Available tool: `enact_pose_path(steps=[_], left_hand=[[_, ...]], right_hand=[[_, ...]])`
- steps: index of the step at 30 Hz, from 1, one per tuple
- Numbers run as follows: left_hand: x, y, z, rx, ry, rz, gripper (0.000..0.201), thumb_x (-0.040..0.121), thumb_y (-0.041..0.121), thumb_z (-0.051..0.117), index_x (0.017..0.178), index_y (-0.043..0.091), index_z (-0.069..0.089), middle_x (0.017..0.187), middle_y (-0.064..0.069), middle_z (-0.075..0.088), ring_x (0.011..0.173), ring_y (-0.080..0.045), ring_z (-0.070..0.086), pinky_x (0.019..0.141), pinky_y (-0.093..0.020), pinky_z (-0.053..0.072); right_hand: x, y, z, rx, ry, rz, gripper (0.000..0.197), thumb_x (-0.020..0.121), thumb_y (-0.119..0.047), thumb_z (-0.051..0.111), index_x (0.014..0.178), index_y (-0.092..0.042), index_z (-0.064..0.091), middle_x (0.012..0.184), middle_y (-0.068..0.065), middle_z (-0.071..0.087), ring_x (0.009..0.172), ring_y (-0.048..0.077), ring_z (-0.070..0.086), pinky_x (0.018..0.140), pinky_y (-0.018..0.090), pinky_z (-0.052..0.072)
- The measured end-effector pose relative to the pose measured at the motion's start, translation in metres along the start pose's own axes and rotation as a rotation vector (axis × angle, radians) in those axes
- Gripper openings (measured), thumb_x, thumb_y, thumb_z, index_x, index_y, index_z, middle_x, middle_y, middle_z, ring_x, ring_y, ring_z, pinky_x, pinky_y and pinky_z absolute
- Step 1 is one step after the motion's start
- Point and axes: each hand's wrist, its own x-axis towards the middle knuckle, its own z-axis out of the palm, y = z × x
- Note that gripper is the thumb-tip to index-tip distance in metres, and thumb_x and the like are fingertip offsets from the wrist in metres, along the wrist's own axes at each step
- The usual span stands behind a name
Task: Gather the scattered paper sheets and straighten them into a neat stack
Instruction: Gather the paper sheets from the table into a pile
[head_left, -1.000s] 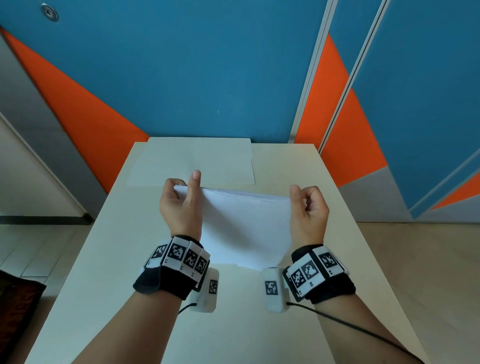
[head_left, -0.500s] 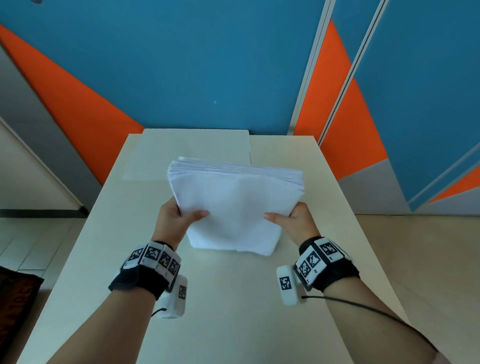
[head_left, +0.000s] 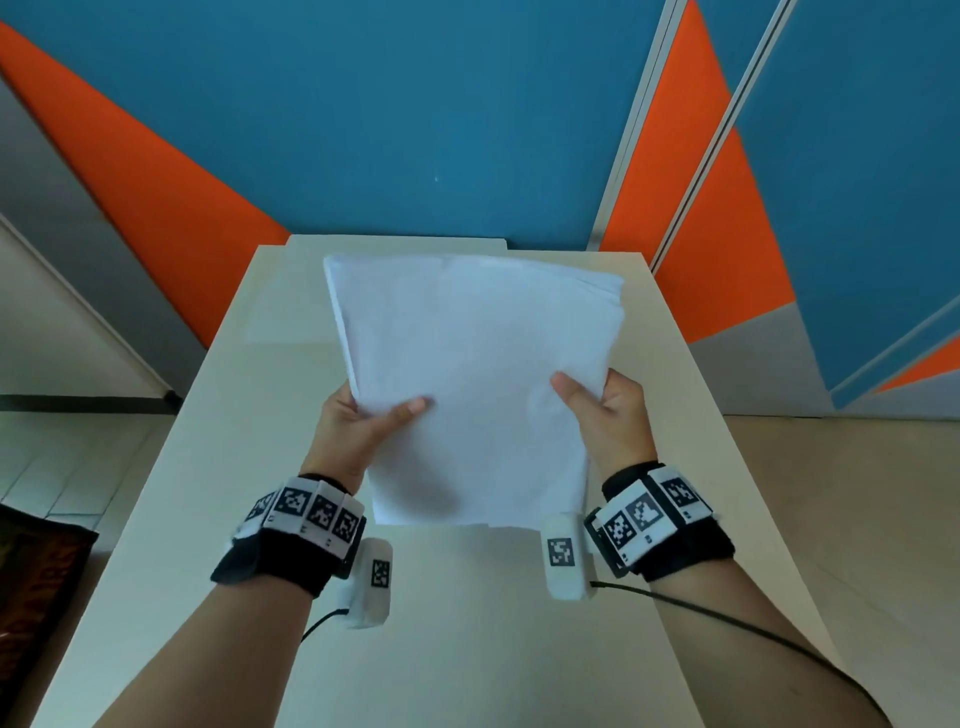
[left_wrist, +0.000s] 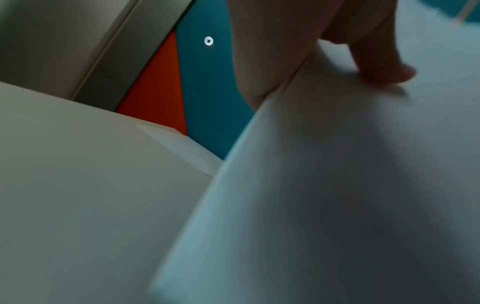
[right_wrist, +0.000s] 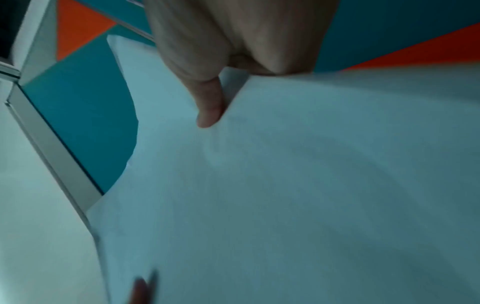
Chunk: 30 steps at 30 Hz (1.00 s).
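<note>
A stack of white paper sheets stands nearly upright over the middle of the beige table, its lower edge near the tabletop. My left hand grips the stack's left side, thumb on the front face. My right hand grips the right side the same way. The top right corner of the stack is fanned, with several sheet edges offset. In the left wrist view the thumb presses on the paper. The right wrist view shows my thumb on the sheet.
One more pale sheet lies flat at the table's far end, partly hidden behind the stack. A blue and orange panelled wall stands right behind the table. Floor shows on both sides of the narrow table.
The stack has been tipped up from lying nearly flat to standing upright. Both hands slid from its far corners to its sides and moved towards me.
</note>
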Motion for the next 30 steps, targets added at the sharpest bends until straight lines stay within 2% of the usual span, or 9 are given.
enact_pose_path(steps=[3, 5, 8, 13, 18, 21, 23, 25, 30], left_hand=[[-0.002, -0.016, -0.006, 0.182, -0.032, -0.126, 0.051, 0.039, 0.026, 0.092, 0.083, 0.013, 0.071, 0.077, 0.010, 0.076, 0.076, -0.010, 0.072, 0.068, -0.023, 0.059], [-0.006, -0.026, -0.002, 0.295, 0.034, -0.128, 0.023, 0.059, 0.009, 0.085, 0.074, 0.014, 0.069, 0.063, 0.017, 0.072, 0.067, -0.010, 0.070, 0.065, -0.022, 0.058], [-0.010, -0.034, 0.011, 0.314, 0.191, -0.072, 0.021, 0.075, -0.001, 0.072, 0.065, 0.016, 0.065, 0.048, 0.022, 0.064, 0.056, -0.002, 0.063, 0.053, -0.011, 0.050], [-0.009, -0.032, 0.010, 0.341, 0.138, -0.060, 0.021, 0.076, 0.000, 0.072, 0.065, 0.016, 0.064, 0.053, 0.023, 0.066, 0.053, 0.009, 0.061, 0.058, -0.012, 0.050], [-0.004, -0.029, -0.005, 0.348, 0.061, -0.111, 0.026, 0.069, -0.002, 0.077, 0.082, 0.019, 0.065, 0.069, 0.014, 0.072, 0.071, -0.001, 0.068, 0.068, -0.018, 0.054], [-0.007, -0.025, -0.008, 0.345, 0.012, -0.119, 0.046, 0.059, 0.013, 0.085, 0.099, 0.018, 0.062, 0.091, 0.008, 0.070, 0.091, -0.013, 0.069, 0.067, -0.017, 0.055], [-0.009, -0.013, -0.002, 0.234, 0.030, -0.028, 0.058, 0.052, 0.029, 0.081, 0.105, 0.021, 0.060, 0.093, 0.010, 0.072, 0.090, -0.007, 0.069, 0.067, -0.015, 0.053], [-0.011, 0.012, 0.010, 0.113, 0.093, 0.103, 0.048, 0.064, 0.031, 0.074, 0.107, 0.013, 0.060, 0.082, 0.016, 0.074, 0.080, 0.003, 0.069, 0.066, -0.011, 0.051], [-0.004, 0.050, 0.038, 0.064, 0.301, 0.262, 0.045, 0.073, 0.058, 0.050, 0.086, 0.016, 0.059, 0.074, 0.012, 0.058, 0.072, -0.003, 0.053, 0.067, -0.015, 0.042]], right_hand=[[0.002, -0.004, 0.001, 0.037, 0.043, -0.023, 0.018, 0.086, -0.008, 0.061, 0.077, -0.023, 0.068, 0.069, -0.017, 0.073, 0.070, 0.002, 0.069, 0.070, 0.021, 0.056], [0.004, -0.005, 0.002, 0.050, 0.072, -0.034, 0.019, 0.086, -0.009, 0.061, 0.079, -0.025, 0.068, 0.072, -0.019, 0.073, 0.074, 0.002, 0.069, 0.072, 0.022, 0.055], [0.004, -0.007, 0.005, 0.029, 0.047, -0.045, 0.019, 0.084, -0.007, 0.063, 0.079, -0.025, 0.066, 0.068, -0.022, 0.072, 0.070, -0.004, 0.067, 0.066, 0.013, 0.052], [0.003, -0.011, 0.005, -0.004, 0.000, 0.036, 0.026, 0.078, -0.002, 0.070, 0.065, -0.022, 0.059, 0.050, -0.018, 0.066, 0.050, -0.010, 0.061, 0.052, 0.007, 0.049], [-0.003, 0.009, 0.008, -0.055, -0.065, 0.140, 0.023, 0.072, 0.000, 0.074, 0.070, -0.021, 0.063, 0.068, -0.013, 0.069, 0.063, 0.000, 0.066, 0.059, 0.014, 0.053], [-0.007, 0.018, 0.007, -0.064, -0.069, 0.229, 0.029, 0.068, 0.004, 0.076, 0.073, -0.021, 0.062, 0.078, -0.006, 0.067, 0.074, 0.012, 0.066, 0.064, 0.020, 0.050], [-0.006, 0.013, 0.004, -0.053, -0.055, 0.197, 0.032, 0.067, 0.005, 0.077, 0.074, -0.023, 0.063, 0.079, -0.007, 0.067, 0.071, 0.004, 0.068, 0.067, 0.024, 0.050], [-0.005, 0.003, 0.001, -0.039, -0.038, 0.117, 0.035, 0.064, 0.003, 0.079, 0.079, -0.025, 0.064, 0.084, -0.007, 0.068, 0.076, 0.002, 0.068, 0.071, 0.028, 0.052], [-0.010, -0.024, 0.006, 0.096, 0.069, -0.182, 0.035, 0.060, -0.038, 0.070, 0.092, -0.036, 0.057, 0.088, -0.014, 0.057, 0.083, 0.006, 0.056, 0.075, 0.018, 0.047]])
